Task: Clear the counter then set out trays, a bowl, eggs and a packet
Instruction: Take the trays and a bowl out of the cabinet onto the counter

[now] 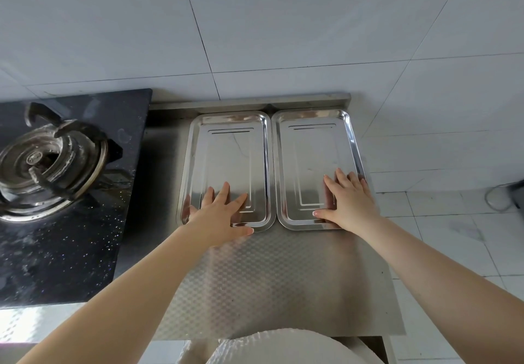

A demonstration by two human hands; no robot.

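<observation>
Hands lie flat, fingers spread: left hand [219,216] on left tray [226,148], right hand [350,202] on right tray [312,148].

Gas burner [49,162] on black hob [71,250]

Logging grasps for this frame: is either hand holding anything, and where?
Nothing is gripped. The left hand and right hand lie flat, fingers spread, on the near ends of the left tray and right tray.
</observation>
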